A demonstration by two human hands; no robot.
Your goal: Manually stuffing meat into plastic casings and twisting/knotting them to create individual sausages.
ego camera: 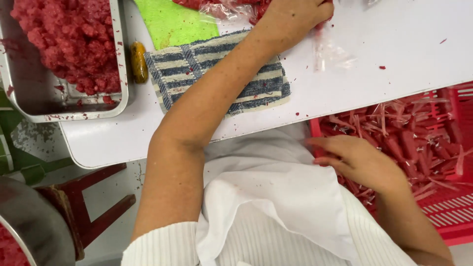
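L arm outstretched, left hand [295,15] prob. in closed grip; right hand [357,160] low, fingers loosely extended.

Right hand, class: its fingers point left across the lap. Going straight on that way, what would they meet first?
Most likely the white cloth on the lap: the right hand hovers at the red crate's edge, fingers aimed left. Depth is unclear, so they might pass just above it.

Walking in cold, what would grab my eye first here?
Probably the bright red minced meat heaped in the metal tray at top left. Next, the red crate at right, full of thin red sticks in clear wrappers, with the person's right hand at its near edge. The left hand reaches over a striped blue towel to crinkled clear plastic on the white table.
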